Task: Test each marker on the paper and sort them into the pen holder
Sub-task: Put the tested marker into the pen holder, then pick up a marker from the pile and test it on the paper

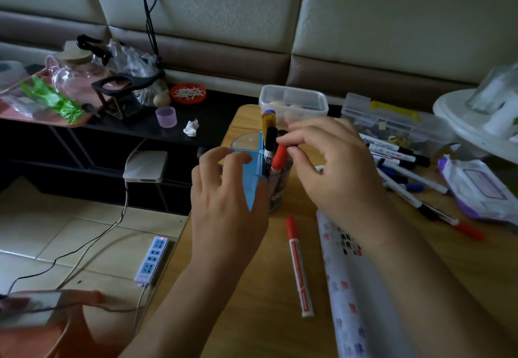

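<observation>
- My left hand [227, 189] grips the holder [252, 172], fingers [238, 158] curled round it.
- My right hand [336, 172] pinches a red marker [280, 157] standing in it.
- A second marker [298, 265] lies nearer.

markers [403, 161] crowd the right; bare table [252, 301] (near edge) lies open.

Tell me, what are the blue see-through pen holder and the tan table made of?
The blue see-through pen holder looks like glossy plastic: light shines through its walls. The tan table looks like wood or a wood-look laminate, with faint grain lines and a dull sheen; I cannot tell which.
</observation>
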